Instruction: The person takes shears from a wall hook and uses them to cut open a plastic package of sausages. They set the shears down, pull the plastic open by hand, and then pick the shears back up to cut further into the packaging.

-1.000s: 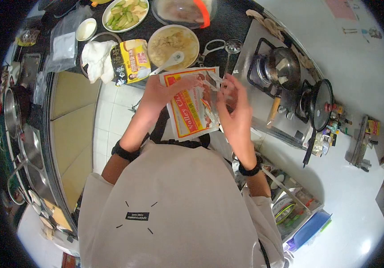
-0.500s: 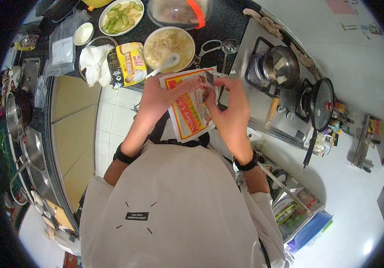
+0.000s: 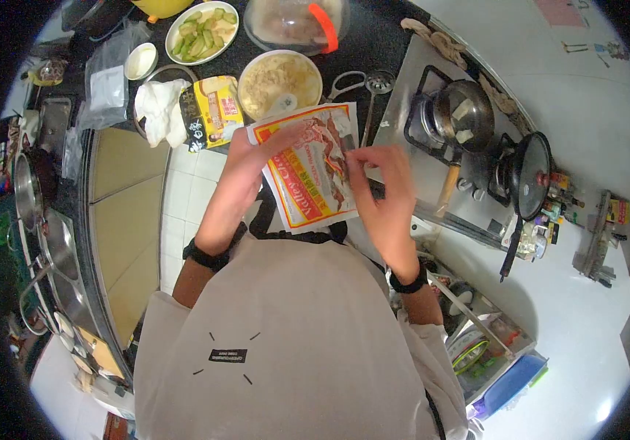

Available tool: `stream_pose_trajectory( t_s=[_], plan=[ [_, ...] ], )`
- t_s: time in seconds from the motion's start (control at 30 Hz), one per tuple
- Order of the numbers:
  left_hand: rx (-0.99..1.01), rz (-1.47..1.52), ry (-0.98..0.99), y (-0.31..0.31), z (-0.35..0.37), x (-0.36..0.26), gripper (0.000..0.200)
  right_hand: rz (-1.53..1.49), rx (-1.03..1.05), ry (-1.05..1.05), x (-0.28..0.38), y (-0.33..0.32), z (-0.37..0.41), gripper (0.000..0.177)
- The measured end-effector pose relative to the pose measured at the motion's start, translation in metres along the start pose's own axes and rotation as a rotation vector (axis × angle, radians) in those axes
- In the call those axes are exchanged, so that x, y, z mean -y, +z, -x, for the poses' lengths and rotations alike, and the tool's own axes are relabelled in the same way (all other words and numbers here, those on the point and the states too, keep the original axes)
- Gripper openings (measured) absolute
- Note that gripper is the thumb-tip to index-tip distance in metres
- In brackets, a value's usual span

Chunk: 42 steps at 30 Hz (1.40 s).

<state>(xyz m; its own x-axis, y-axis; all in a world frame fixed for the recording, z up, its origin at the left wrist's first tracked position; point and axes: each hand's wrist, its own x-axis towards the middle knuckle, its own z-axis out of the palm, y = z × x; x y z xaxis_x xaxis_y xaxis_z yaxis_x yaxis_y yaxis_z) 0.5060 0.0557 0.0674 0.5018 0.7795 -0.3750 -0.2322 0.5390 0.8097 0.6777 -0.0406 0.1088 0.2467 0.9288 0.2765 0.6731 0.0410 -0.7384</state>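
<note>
A red, yellow and white food packet [image 3: 307,172] is held up in front of the body, its printed face toward the camera. My left hand [image 3: 252,163] grips it along its left side, thumb across the printed face. At the packet's right edge, my right hand [image 3: 383,180] has thumb and fingertips pinched together; the edge lies at the fingertips. Just beyond the packet is a bowl of pale food [image 3: 278,77], with part of a white spoon [image 3: 284,103] showing.
The counter holds a plate of green slices [image 3: 202,33], a yellow packet [image 3: 216,110], white cloth [image 3: 161,110], scissors [image 3: 348,82], a skimmer [image 3: 379,82] and a lidded container [image 3: 293,22]. On the stove [image 3: 432,176] at right stand a pan [image 3: 463,114] and a black pan [image 3: 531,176].
My right hand has moved from the packet's top to its right edge. The packet now shows more of its face, and my left hand has shifted slightly left and down.
</note>
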Motion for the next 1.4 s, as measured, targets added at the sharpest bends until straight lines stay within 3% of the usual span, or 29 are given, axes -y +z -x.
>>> stream_pose_trajectory(
  t_s=[0.17, 0.27, 0.43, 0.53, 0.6, 0.63, 0.7, 0.8, 0.9, 1.1, 1.2, 1.4],
  plan=[
    [0.031, 0.191, 0.015, -0.006, 0.003, 0.002, 0.039, 0.014, -0.065, -0.075, -0.005, -0.009, 0.005, 0.011],
    [-0.041, 0.181, 0.044, -0.002, 0.006, -0.002, 0.039, 0.007, -0.060, -0.070, -0.003, -0.011, 0.008, 0.016],
    [0.008, 0.161, 0.073, 0.001, 0.007, -0.010, 0.038, -0.062, -0.092, -0.012, 0.005, -0.018, -0.004, 0.027],
    [-0.005, 0.136, 0.082, 0.005, 0.005, -0.009, 0.036, 0.007, 0.009, -0.080, 0.006, -0.028, -0.008, 0.034],
    [-0.005, 0.114, 0.103, 0.005, 0.002, -0.006, 0.035, 0.010, 0.132, -0.018, 0.005, -0.033, -0.010, 0.050],
    [-0.031, 0.130, 0.104, 0.005, 0.001, -0.004, 0.035, 0.007, 0.116, -0.012, 0.004, -0.034, -0.008, 0.050],
    [-0.040, 0.165, 0.126, 0.003, -0.002, -0.001, 0.036, -0.302, 0.243, 0.279, -0.001, -0.033, 0.000, 0.062],
    [-0.082, 0.193, 0.091, 0.007, -0.004, -0.004, 0.037, -0.566, 0.318, 0.407, -0.002, -0.033, 0.001, 0.064],
    [-0.085, 0.290, 0.049, 0.011, -0.002, -0.005, 0.036, -0.644, 0.287, 0.465, 0.004, -0.031, 0.004, 0.059],
    [0.057, 0.417, -0.038, 0.024, 0.017, -0.001, 0.047, -0.711, 0.139, 0.427, 0.001, -0.017, 0.012, 0.055],
    [0.100, 0.362, -0.046, 0.023, 0.019, -0.005, 0.048, -0.538, 0.153, 0.363, 0.000, -0.021, 0.013, 0.055],
    [0.108, 0.243, -0.008, 0.023, 0.026, -0.014, 0.051, -0.585, 0.204, 0.303, 0.012, -0.031, 0.018, 0.053]
  ],
)
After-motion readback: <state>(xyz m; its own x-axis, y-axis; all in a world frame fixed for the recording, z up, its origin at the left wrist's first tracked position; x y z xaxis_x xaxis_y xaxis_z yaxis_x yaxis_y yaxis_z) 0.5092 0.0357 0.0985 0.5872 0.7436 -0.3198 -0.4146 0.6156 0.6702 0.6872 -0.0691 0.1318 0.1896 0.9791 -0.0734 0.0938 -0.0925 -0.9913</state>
